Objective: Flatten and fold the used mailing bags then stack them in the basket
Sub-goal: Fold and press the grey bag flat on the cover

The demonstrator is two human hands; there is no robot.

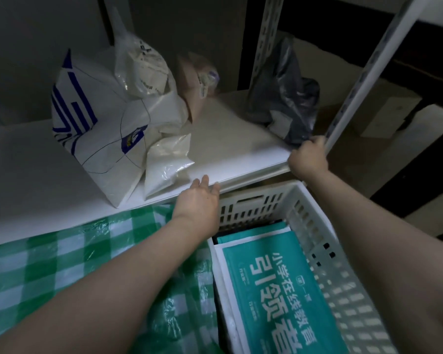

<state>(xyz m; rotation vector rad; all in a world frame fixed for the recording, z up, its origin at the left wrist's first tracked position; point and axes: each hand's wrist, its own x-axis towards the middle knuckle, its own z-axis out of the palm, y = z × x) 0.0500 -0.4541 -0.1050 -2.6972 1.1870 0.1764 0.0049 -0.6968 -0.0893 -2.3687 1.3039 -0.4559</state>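
Fingers of the right hand [308,159] curled on the dark grey mailing bag [284,98] at the right front corner of the shelf [228,139]; the left hand [198,200] lay straight-fingered. Tugged, the bag could snag the upright post [363,80].

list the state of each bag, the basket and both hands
grey bag: crumpled on the shelf, lower edge gripped
white and blue bag: puffed up, unfolded
clear bag: crumpled, unfolded
pink bag: crumpled, unfolded
small white bag: puffed, lying at shelf's front edge
teal bag: flat, folded, in the basket
basket: holds flat stacked bags
left hand: open, fingers at shelf edge
right hand: grips grey bag
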